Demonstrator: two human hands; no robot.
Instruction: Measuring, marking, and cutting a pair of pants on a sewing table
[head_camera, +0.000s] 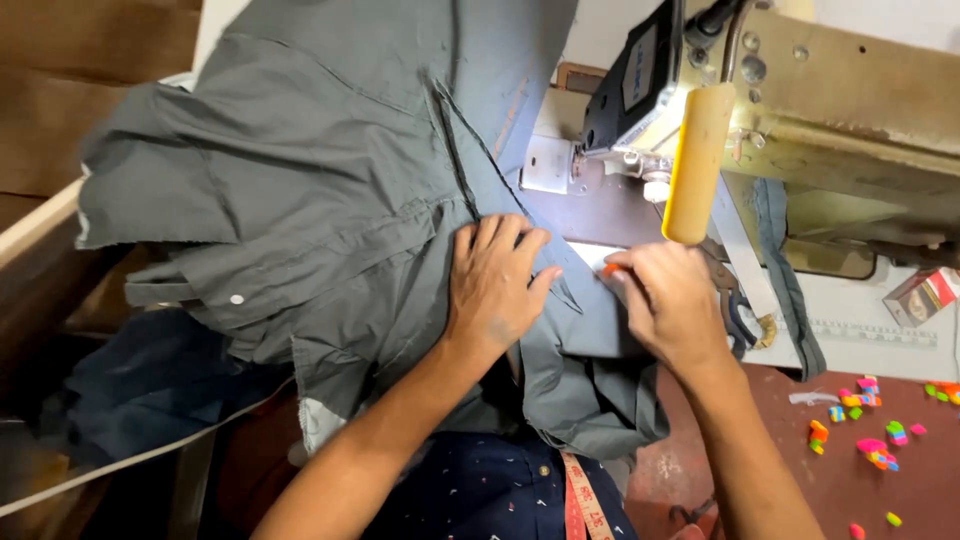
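- The left hand (495, 280) lies flat, palm down, on the grey-green garment (330, 190); its fingers (500, 235) are spread a little and stretched toward the sewing machine, the thumb angled out to the right, gripping nothing
- The right hand (670, 300) has its fingers pinched together on a small orange piece (610, 269), the tip of which shows just at the garment's edge; what kind of tool it is cannot be told
- The two hands sit close, the orange piece between them, over a pointed flap of the cloth
- The garment is a dull grey-green woven cloth, creased and bunched, with stitched seams, a long dark slit running up its middle, and a small pale button (236, 298) on a band at the left; a raw edge shows pale lining low on the left
- It covers most of the surface (860, 340) in front of the sewing machine (800, 90) and hangs off the near edge over the person's lap
- The machine's lamp lights the needle plate (548, 165) just beyond the left fingers
- A yellow cylinder (697, 160) hangs in front of the machine, above the right hand
- Small bright chalk bits (870, 430) in pink, orange and green lie scattered on the reddish part of the surface to the right
- A tape measure (578, 500) hangs over the dark blue patterned clothing at the bottom
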